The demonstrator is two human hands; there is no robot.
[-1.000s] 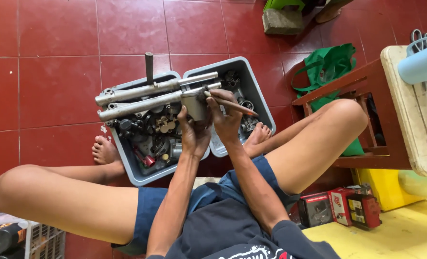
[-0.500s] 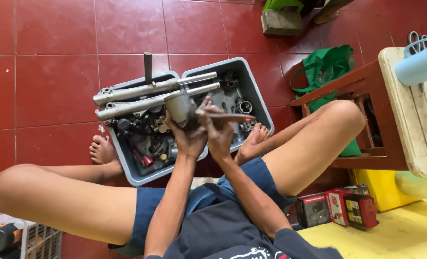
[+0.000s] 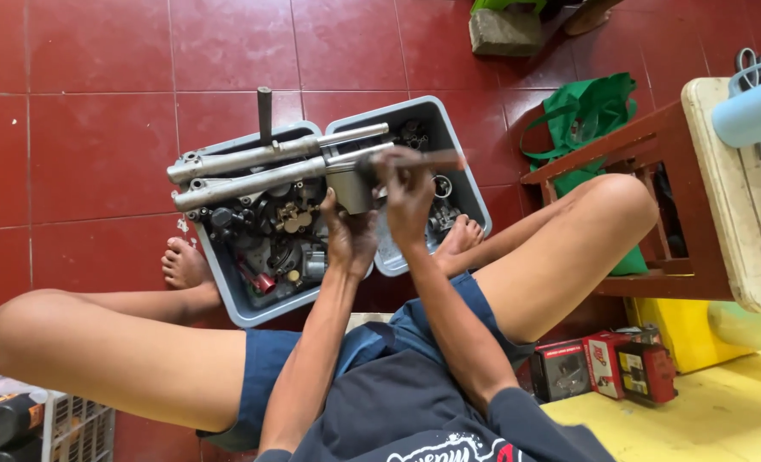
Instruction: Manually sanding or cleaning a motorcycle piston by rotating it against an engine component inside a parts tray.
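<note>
I sit on a red tiled floor with my legs spread around two grey plastic bins (image 3: 462, 175). My left hand (image 3: 349, 231) grips a small grey metal cylinder part (image 3: 349, 184) above the bins. My right hand (image 3: 408, 192) holds a brush with a brown wooden handle (image 3: 436, 159), its head against the top of that part. Two long silver fork tubes (image 3: 252, 171) lie across the left bin (image 3: 227, 291), which is full of dark engine parts.
A green cloth bag (image 3: 586, 107) lies by a dark red wooden bench (image 3: 654, 162) on the right. A light blue cup (image 3: 752, 111) stands on a cream board. Small red and black boxes (image 3: 607, 368) sit near my right knee. A stone block (image 3: 504, 30) lies at the top.
My right hand has risen with the brush from the side of the part to its top. My left hand has tilted the part slightly upward.
</note>
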